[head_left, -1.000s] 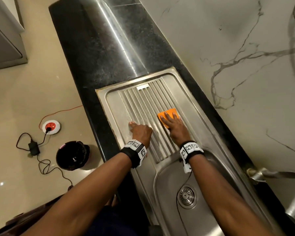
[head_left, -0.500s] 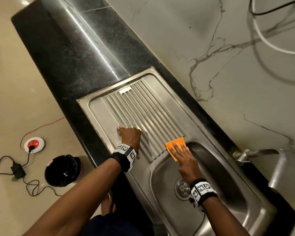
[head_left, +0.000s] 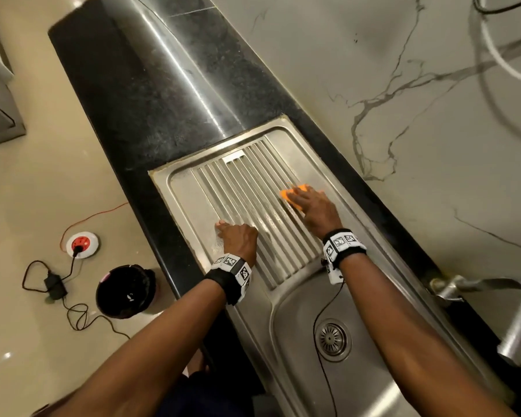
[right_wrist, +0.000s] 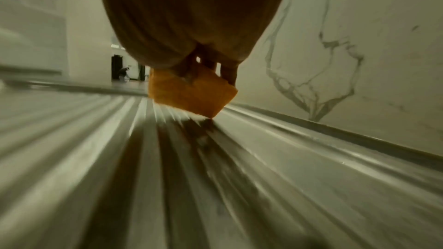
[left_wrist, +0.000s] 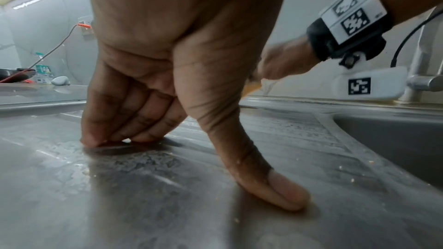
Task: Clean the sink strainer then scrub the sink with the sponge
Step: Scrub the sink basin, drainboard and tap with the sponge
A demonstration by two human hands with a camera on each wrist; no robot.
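My right hand [head_left: 310,206] grips an orange sponge [head_left: 294,194] on the ribbed drainboard [head_left: 247,188] of the steel sink, near its wall-side edge. In the right wrist view the sponge [right_wrist: 189,97] hangs tilted under my fingers [right_wrist: 227,75], with its lower corner on the ribs. My left hand [head_left: 238,239] rests on the drainboard's flat front strip and holds nothing; its fingertips [left_wrist: 95,139] and thumb press the wet metal. The round strainer [head_left: 331,338] sits in the drain of the basin [head_left: 379,380], below my right wrist.
A tap [head_left: 475,284] stands at the basin's right rim by the marble wall. Black countertop [head_left: 151,85] runs beyond the drainboard. On the floor to the left are a dark bin [head_left: 125,291] and a red socket [head_left: 82,242] with cables.
My right hand pulled the sponge back to the basin's edge, then pushed it forward along the wall side of the drainboard. My left hand stayed planted.
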